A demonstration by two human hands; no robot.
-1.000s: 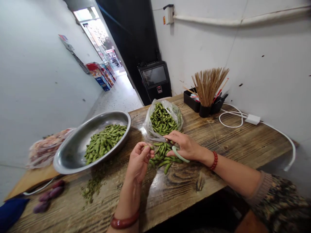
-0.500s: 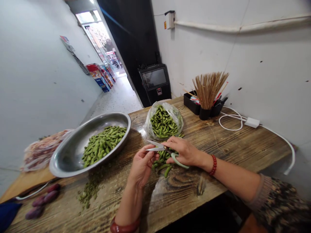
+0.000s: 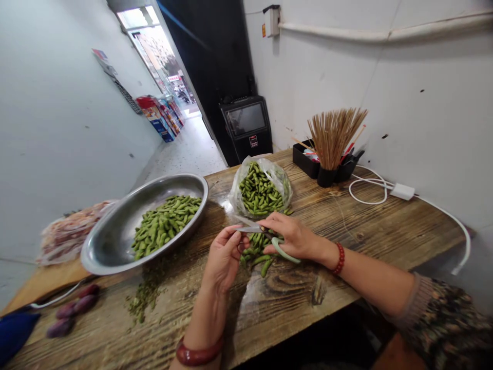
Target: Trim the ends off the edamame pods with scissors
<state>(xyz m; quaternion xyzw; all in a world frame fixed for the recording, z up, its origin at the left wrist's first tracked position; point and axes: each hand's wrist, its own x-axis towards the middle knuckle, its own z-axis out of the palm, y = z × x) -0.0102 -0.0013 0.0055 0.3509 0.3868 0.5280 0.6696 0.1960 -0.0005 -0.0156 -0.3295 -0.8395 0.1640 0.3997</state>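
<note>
My right hand (image 3: pixel 290 235) grips a pair of scissors (image 3: pixel 283 250) with pale green handles, the blades parted and pointing left. Their tips reach the fingertips of my left hand (image 3: pixel 227 257), which is closed in a pinch. Whatever the pinch holds is hidden behind the fingers. Below the blades, a small pile of green soybean pods (image 3: pixel 265 268) lies on the table. Just beyond stands an open plastic bag (image 3: pixel 287 192) full of pods. To the left, a wide steel basin (image 3: pixel 111 244) holds a heap of pods (image 3: pixel 165 226).
Small green trimmings (image 3: pixel 144 300) lie by the basin on the wooden table (image 3: pixel 185 313). Several purple-red oval things (image 3: pixel 66 310) and bagged meat (image 3: pixel 73 231) are at left. Back right are a bundle of skewers (image 3: pixel 333 136), a black box (image 3: pixel 304 159) and a white cable (image 3: pixel 442 210).
The scissor blades have drawn a little closer together at my left fingertips. Both hands keep nearly the same place; the view has shifted slightly.
</note>
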